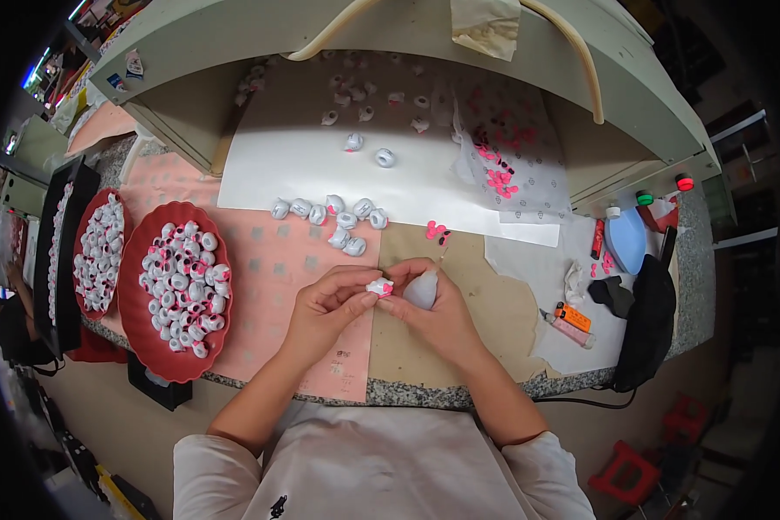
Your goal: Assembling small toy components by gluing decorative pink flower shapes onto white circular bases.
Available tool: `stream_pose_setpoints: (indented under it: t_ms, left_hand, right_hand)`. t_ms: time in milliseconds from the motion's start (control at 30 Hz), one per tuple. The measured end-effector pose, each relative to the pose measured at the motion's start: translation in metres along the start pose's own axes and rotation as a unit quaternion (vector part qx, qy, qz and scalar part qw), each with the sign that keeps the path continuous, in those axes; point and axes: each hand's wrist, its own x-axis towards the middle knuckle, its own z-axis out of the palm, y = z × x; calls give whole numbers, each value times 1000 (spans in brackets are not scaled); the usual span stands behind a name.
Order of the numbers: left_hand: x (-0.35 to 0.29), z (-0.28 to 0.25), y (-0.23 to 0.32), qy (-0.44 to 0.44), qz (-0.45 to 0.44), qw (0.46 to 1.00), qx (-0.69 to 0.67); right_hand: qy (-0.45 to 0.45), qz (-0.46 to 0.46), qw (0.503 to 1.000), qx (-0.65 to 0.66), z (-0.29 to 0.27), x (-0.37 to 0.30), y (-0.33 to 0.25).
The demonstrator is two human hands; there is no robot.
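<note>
Between the thumb and fingers of my left hand [327, 302] is a small white toy piece [379, 287] with a pink part on it. My right hand [446, 319] is closed round a translucent squeeze bottle [421, 291] whose thin tip points up and away. The right thumb and fingertips also meet the toy piece, so both hands touch it. Just beyond them lie a few pink pieces [433, 230] and some dark ones on brown paper [468, 338]. A cluster of white ring-shaped pieces [362, 208] sits on the pink and white sheets, beyond my left hand.
A red scalloped dish [130, 303] heaped with white and pink pieces stands left, beside a second dish [84, 299]. A grey hood [355, 39] arches over the far side. To the right are a blue tray [624, 240], an orange box [573, 317], a tube [572, 332] and black cloth [650, 321].
</note>
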Motion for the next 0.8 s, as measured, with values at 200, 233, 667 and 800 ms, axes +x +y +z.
stream_pose_setpoints:
  t_ms: [200, 233, 667, 800]
  left_hand:
    - [4, 0, -6, -10, -50, 999, -15]
    - [4, 1, -6, -10, -51, 999, -16]
    - [10, -5, -8, -66, -29, 996, -50]
    - [12, -5, -14, -64, -52, 994, -71]
  right_hand:
    - [-38, -9, 999, 20, -7, 3, 7]
    - [-39, -4, 999, 17, -8, 2, 5]
    - [-20, -60, 998, 20, -6, 7, 7]
    - [-22, -64, 997, 25, -13, 7, 9]
